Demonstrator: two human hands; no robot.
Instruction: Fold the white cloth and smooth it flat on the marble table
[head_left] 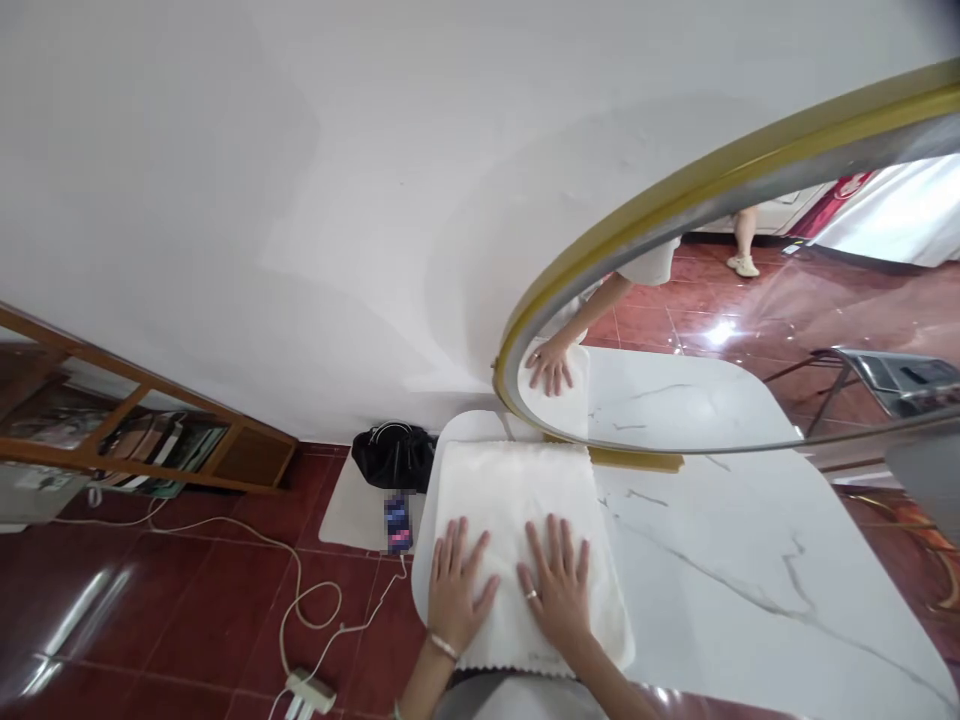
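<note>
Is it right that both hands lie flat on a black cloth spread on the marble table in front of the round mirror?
Not quite: the cloth is white, not black. The head view shows the left hand and right hand flat on it, on the marble table before the round mirror.

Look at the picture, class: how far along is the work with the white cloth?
Done: the white cloth lies spread on the marble table before the mirror. In hand: left hand and right hand press flat on it. Left: no fold shows yet.
</note>
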